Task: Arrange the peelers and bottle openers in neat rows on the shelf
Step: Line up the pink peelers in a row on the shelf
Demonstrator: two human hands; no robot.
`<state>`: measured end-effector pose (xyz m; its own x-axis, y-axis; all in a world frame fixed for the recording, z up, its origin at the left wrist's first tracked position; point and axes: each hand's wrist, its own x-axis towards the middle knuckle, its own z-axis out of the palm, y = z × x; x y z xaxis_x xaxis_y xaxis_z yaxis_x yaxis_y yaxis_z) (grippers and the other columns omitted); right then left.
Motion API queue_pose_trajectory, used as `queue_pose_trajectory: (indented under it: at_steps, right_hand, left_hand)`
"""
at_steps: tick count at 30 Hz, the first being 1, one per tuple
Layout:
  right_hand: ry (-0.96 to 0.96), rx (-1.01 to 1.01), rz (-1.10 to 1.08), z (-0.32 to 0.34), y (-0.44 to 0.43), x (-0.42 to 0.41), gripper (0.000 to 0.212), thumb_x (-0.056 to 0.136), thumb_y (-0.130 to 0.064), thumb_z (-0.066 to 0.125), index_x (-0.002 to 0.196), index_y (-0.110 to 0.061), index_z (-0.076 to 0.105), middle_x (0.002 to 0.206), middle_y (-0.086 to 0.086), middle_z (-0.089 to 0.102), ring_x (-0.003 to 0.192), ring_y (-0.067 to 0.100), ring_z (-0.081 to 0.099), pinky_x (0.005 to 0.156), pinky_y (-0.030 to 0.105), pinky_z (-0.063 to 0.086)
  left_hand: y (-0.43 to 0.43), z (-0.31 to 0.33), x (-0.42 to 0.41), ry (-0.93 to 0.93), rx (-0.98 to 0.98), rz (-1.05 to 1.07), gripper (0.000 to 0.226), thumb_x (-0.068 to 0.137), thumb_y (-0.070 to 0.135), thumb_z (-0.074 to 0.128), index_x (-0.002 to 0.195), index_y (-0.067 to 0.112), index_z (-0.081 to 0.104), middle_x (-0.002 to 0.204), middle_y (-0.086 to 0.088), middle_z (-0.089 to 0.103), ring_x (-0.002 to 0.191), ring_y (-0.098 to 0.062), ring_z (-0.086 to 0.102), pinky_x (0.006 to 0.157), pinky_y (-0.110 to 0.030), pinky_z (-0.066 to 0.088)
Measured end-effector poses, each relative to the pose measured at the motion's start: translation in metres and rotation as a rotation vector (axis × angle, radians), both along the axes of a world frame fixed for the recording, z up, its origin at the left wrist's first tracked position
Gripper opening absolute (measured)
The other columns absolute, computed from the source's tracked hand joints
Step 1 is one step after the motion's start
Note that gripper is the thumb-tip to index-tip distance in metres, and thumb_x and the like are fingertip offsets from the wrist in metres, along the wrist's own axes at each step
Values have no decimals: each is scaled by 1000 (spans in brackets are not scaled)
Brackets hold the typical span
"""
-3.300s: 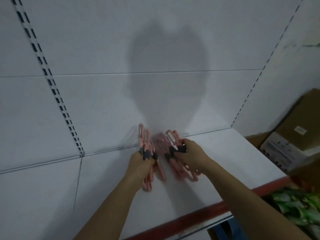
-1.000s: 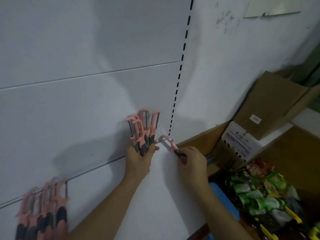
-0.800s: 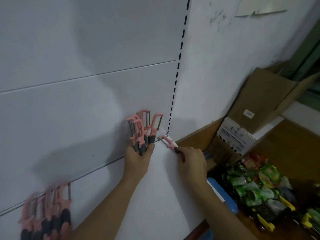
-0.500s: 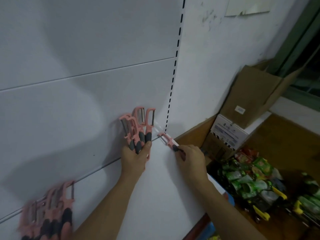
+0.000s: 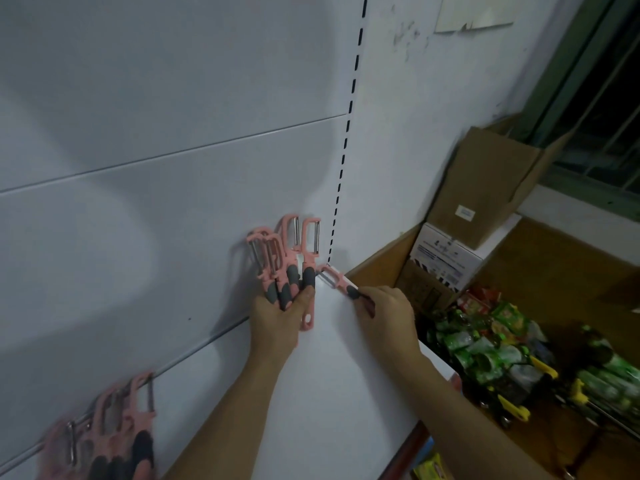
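Observation:
My left hand (image 5: 277, 317) grips a bunch of several pink peelers with grey grips (image 5: 289, 261), heads up against the white back panel near the shelf's far right corner. My right hand (image 5: 384, 317) pinches the grey handle of a single pink peeler (image 5: 337, 280) that lies flat along the right edge of the white shelf (image 5: 329, 393), its blade pointing into the corner. A row of several more pink peelers (image 5: 114, 434) lies on the shelf at the lower left, against the back panel.
A slotted upright (image 5: 346, 140) runs up from the corner. Right of the shelf stand an open cardboard box (image 5: 491, 181) and a white printed box (image 5: 443, 254). Below them lies a heap of green packets and yellow-handled items (image 5: 502, 358). The shelf's front edge is red.
My view swung right from the shelf's middle to its right end. Both hands carried peelers to the far right corner; over the last second the right hand set one flat along the edge.

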<state>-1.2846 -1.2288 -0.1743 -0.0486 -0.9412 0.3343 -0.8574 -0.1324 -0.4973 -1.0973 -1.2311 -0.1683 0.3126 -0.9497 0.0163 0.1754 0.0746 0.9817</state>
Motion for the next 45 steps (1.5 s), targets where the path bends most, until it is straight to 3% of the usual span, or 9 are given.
queue_pose_trajectory:
  at_steps: [6,9,12,15,20,25,31,36,45]
  right_hand:
    - [-110,-181,26,36,0,22,38,98,-46,60,130,-24,66,122,-9,68,113,9,54,89,32,46]
    - [-352,58,248,58,-4,50,28,101,-39,53,120,-26,69,110,-11,72,98,5,65,83,27,53]
    - [-663,131,277,62,2,62,21,104,-25,52,98,-21,72,78,-3,73,62,20,69,62,45,61]
    - [-858,-4,140,58,6,55,18,106,-27,50,103,-25,68,85,-1,75,76,17,72,61,42,60]
    - [-311,-181,25,43,3,18,26,104,-21,51,123,-22,69,83,-3,59,71,8,54,61,18,44]
    - [72,-128,68,24,9,8,41,94,-16,68,135,-18,63,102,2,60,88,18,53,68,35,50]
    - [65,-213,60,12,5,11,20,85,-10,76,102,-19,79,93,-1,70,87,21,57,67,34,48]
    - [83,-129,40,3,3,13,19,88,-11,73,105,-18,78,97,0,68,91,22,54,71,42,49]
    - [77,-118,20,-1,4,12,26,86,-10,74,108,-22,78,97,-6,69,91,15,55,70,24,41]
  left_hand:
    - [-2,1,-1,-15,33,-13,20,78,10,88,83,20,72,71,15,74,66,0,71,54,-15,52]
    - [-2,3,2,23,11,-79,15,78,11,88,81,16,74,68,6,70,63,-9,68,54,-21,53]
    - [2,0,2,15,-47,-90,14,83,23,83,92,16,75,77,2,75,74,-17,76,60,-24,59]
    - [-2,-4,2,8,-55,-33,18,94,16,73,100,0,73,82,-2,79,74,-17,77,59,-20,56]
    - [-7,-15,3,-27,-31,-11,19,95,19,73,95,1,71,69,1,72,54,-9,63,50,-19,49]
    - [-9,-19,3,-57,-38,-9,26,95,23,73,102,-2,71,69,2,72,55,-7,64,47,-16,46]
    - [-9,-19,2,-50,-7,-10,29,95,24,73,104,-3,70,64,3,69,48,-3,57,41,-15,41]
    - [-9,-19,1,-41,-9,-5,27,95,22,73,103,-4,70,64,3,69,48,-3,57,42,-15,41]
    - [-8,-17,1,-50,9,-23,32,95,26,73,107,-3,70,65,3,69,47,-5,56,40,-15,40]
